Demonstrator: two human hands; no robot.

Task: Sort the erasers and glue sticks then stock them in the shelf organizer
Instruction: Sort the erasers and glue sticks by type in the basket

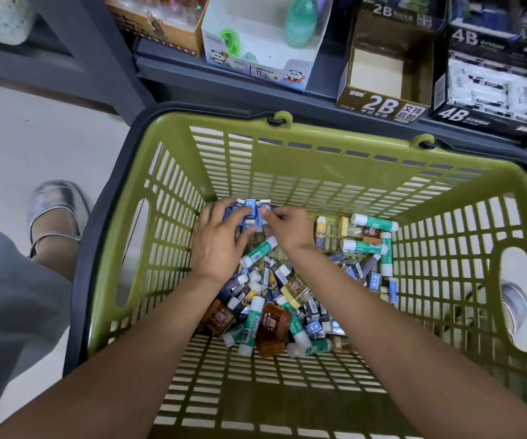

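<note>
Right, both hands are deep in the olive-green slotted plastic basket (173, 160), working at its far wall: the left hand (216, 240) lies spread over a little row of blue-and-white sleeved erasers (249, 210), fingers curved round them, and the right hand (287, 228) pinches the end of that row between thumb and fingertips, squaring it up, I'd say. Exactly how many erasers sit under the left palm is hard to tell. Behind the wrists lies the unsorted heap, white-and-green cylindrical glue sticks (260, 251) jumbled with more erasers and some amber boxes. These erasers should be light, stiff little blocks, their paper sleeves a bit slick, so a row held only at its ends could buckle; squeezing from both ends with a finger over the top looks the safest hold. The glue sticks will roll, better taken across the barrel. Room is tight against the basket's far wall, but straight up it's open, and just beyond the rim the black-and-gold open 2B cardboard display box (379, 87) on the grey shelf (173, 71) stands empty, with a 4B box (490, 87) beside it.
</note>
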